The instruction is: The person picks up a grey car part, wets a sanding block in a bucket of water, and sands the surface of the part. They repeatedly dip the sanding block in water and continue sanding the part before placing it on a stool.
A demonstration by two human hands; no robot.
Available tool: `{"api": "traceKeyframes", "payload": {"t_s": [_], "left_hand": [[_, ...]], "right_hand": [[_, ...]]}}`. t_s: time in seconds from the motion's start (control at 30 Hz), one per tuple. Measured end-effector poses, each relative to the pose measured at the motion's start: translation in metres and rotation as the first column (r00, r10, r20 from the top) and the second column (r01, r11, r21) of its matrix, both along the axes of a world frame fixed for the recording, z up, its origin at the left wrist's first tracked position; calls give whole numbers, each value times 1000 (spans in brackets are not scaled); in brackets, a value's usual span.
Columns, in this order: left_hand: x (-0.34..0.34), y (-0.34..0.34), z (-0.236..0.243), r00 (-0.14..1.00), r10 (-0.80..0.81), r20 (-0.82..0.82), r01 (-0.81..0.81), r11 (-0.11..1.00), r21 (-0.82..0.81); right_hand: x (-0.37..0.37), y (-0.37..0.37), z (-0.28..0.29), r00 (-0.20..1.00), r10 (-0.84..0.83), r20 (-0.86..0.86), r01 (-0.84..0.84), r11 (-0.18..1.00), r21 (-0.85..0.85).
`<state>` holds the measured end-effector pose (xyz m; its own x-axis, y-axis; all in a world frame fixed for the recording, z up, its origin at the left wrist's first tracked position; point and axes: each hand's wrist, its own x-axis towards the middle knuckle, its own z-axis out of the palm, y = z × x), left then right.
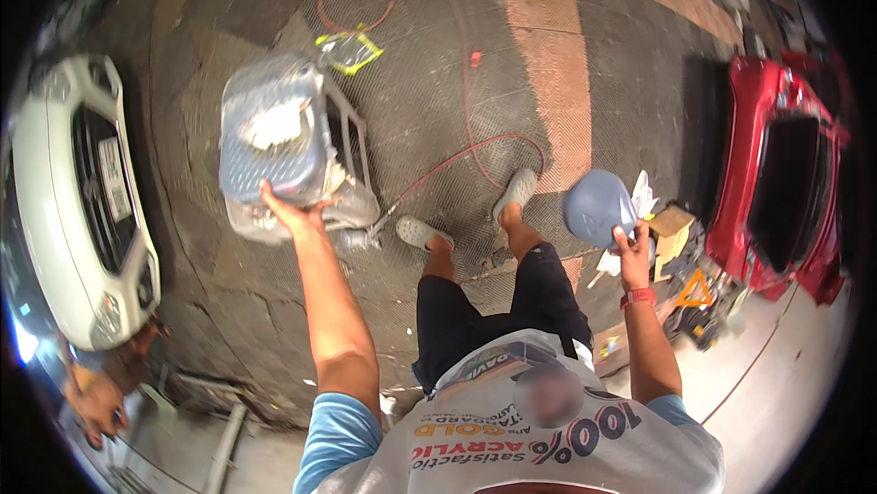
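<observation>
My left hand (297,213) grips the near edge of a grey stool-like stand (343,152) with a textured blue-grey top (260,170), a white patch on it and crumpled clear plastic around it. My right hand (630,252) holds a rounded, smooth blue-grey piece (589,206) by its lower edge, out to the right of my feet.
A white car (59,183) stands left, with another person (100,389) below it. A red car (740,174) is right, beside scattered cardboard and tools (674,229). A red hose (438,170) loops across dark, patched flooring near a yellow-edged packet (347,51).
</observation>
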<state>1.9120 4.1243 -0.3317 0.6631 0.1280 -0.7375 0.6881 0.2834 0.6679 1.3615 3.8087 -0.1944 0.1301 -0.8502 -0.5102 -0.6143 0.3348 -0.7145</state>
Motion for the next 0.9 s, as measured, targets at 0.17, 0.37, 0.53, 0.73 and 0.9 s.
{"api": "traceKeyframes", "payload": {"t_s": [0.17,0.37,0.53,0.73,0.9], "left_hand": [[-24,-82,44,1000,26,-9,-26,999,21],[-65,-254,101,1000,3,-19,-3,1000,-19],[-75,-427,110,999,-7,-35,7,1000,2],[-90,-653,124,999,-32,-37,29,996,-82],[-62,-792,67,989,-146,-9,138,952,-275]], "right_hand": [[-158,-38,2,964,-220,-148,210,975,-76],[-274,-74,-54,939,-309,-152,276,939,-206],[-243,-170,-46,905,-377,-197,353,924,-148],[-217,-326,-17,832,-547,96,553,830,-69],[-213,-437,8,815,-576,63,579,813,-58]]}}
